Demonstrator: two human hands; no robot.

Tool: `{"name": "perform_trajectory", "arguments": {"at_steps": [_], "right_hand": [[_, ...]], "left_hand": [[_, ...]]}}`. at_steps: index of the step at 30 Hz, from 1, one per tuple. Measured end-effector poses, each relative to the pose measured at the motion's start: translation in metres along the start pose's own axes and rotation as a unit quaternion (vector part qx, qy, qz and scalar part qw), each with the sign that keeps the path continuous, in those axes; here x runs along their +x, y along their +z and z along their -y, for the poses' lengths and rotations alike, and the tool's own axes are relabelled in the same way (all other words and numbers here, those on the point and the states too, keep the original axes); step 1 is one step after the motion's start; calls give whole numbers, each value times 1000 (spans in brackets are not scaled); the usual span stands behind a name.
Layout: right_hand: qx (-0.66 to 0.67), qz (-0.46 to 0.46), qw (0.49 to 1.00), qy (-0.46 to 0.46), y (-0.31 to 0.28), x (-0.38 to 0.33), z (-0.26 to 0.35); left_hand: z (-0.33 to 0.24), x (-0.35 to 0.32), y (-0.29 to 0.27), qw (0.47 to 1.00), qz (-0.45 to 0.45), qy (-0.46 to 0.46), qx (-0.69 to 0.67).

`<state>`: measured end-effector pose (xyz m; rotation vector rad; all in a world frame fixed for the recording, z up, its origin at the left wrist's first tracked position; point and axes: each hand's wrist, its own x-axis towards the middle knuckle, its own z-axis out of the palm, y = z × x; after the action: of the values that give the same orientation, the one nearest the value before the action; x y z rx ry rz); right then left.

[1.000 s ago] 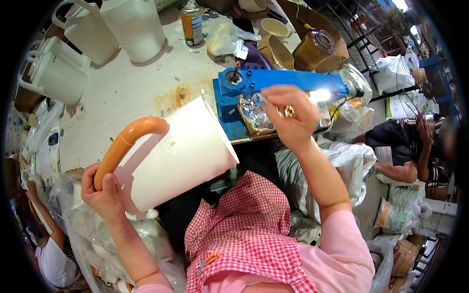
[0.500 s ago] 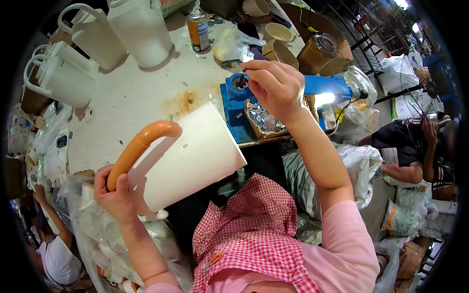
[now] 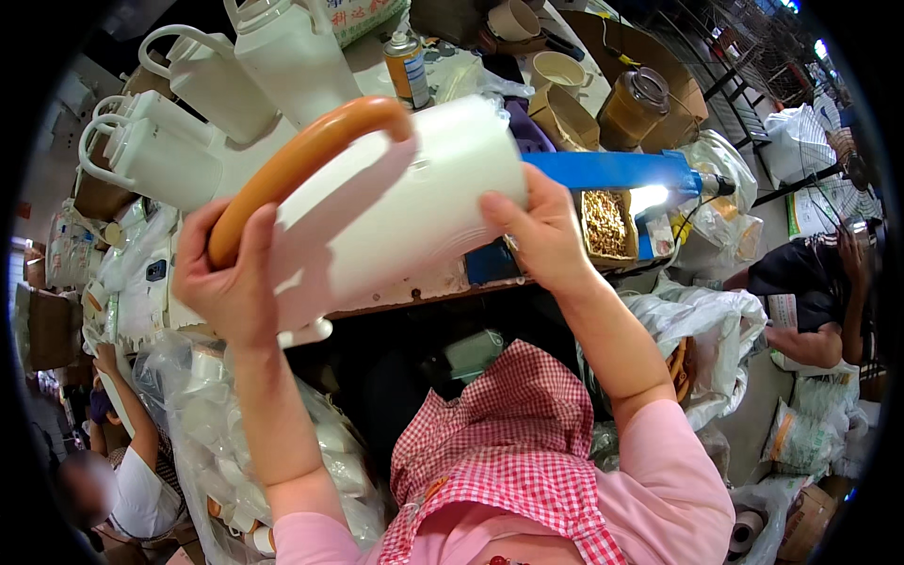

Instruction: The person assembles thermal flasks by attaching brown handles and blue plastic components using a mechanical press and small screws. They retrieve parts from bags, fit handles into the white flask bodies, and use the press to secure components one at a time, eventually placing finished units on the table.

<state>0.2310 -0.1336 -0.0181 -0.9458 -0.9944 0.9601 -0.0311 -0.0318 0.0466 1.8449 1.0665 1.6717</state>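
A white jug point(image 3: 424, 202) with an orange handle point(image 3: 306, 155) is held up tilted in front of me, above the table's near edge. My left hand point(image 3: 231, 278) is closed around the lower end of the handle. At the jug's right end my right hand point(image 3: 551, 226) grips the edge, thumb on the near side and fingers mostly hidden behind. Behind the right hand stands a blue machine point(image 3: 612, 172) with a lit lamp, its left part covered by the jug. Beside it is a small box point(image 3: 607, 224) of tiny brass-coloured pieces.
Several white jugs point(image 3: 287, 61) stand at the back left, near a spray can point(image 3: 406, 68). A lidded brown jar point(image 3: 633, 108) and a cup point(image 3: 557, 71) are further right. Plastic bags of parts point(image 3: 221, 414) lie below left. Other people sit at both sides.
My right hand has left the machine and taken hold of the jug's right end. The jug has been raised and moved right, my left hand still on its handle.
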Motion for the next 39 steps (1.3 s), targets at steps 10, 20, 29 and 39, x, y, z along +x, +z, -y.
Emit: {"name": "perform_trajectory", "arguments": {"at_steps": [10,20,29,39], "right_hand": [[30,-37,998,-36,-44,-2,-20],[22,-76,996,44,-40,-4,-11],[-14,-54,994,96,-42,0,10],[-30,11,999,44,-60,20,-4]], "left_hand": [[2,1,56,999,44,4,-5],[9,14,69,992,117,-49,12],[-48,28,112,861,310,112,387],[-53,68,143,829,493,67,256]]}}
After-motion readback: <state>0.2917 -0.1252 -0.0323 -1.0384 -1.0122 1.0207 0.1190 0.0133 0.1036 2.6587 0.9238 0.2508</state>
